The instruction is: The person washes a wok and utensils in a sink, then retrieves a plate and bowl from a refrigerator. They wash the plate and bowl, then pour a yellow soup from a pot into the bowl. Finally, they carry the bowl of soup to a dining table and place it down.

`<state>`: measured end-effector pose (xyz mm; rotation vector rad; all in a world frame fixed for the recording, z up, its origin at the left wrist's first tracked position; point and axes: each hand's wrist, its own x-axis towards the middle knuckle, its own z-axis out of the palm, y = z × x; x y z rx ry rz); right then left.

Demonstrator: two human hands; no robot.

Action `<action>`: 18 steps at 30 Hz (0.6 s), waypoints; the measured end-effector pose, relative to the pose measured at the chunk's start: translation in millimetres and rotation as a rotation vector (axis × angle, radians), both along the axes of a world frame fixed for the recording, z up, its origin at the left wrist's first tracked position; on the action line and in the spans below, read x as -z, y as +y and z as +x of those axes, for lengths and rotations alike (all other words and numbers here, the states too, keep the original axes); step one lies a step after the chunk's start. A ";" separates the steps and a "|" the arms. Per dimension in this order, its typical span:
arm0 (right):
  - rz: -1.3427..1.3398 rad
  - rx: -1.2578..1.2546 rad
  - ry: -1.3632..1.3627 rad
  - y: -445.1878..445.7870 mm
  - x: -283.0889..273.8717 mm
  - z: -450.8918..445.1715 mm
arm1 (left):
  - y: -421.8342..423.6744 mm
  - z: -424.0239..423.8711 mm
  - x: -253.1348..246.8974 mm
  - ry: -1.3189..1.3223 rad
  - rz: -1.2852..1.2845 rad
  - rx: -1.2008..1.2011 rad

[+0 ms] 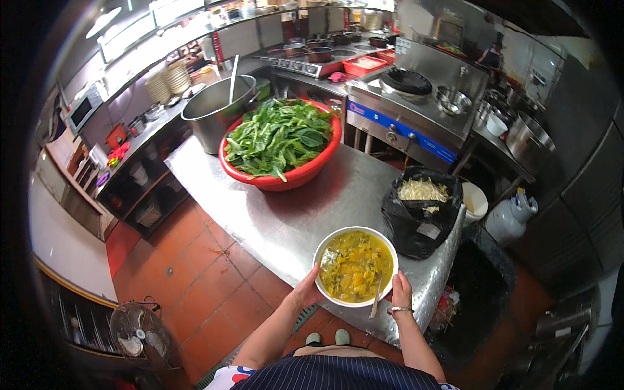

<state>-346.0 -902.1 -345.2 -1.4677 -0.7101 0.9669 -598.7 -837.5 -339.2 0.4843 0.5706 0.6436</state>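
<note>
Between my two hands is a white bowl (317,287) filled with yellow soup (357,265) that has orange chunks and greens in it. A metal spoon (376,298) leans in the soup, its handle over the near rim. My left hand (309,288) grips the bowl's left side. On the right side, my right hand (401,292) holds the rim, a bracelet at its wrist. The bowl is over the near part of a steel table (253,219); whether it touches the top, I cannot tell. A red basin (292,181) heaped with leafy greens (282,134) stands farther back on the table.
A black plastic bag (414,234) of pale sprouts sits right of the bowl. Behind the basin stands a tall steel pot (202,122) with a ladle. Stoves (404,131) line the back. A fan (139,334) stands at left; a gas cylinder (512,217) is at right.
</note>
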 end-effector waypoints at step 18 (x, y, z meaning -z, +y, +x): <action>0.037 -0.657 0.098 88.2 -55.7 -246.0 | -61.0 -217.9 -74.2 -0.065 0.038 -0.819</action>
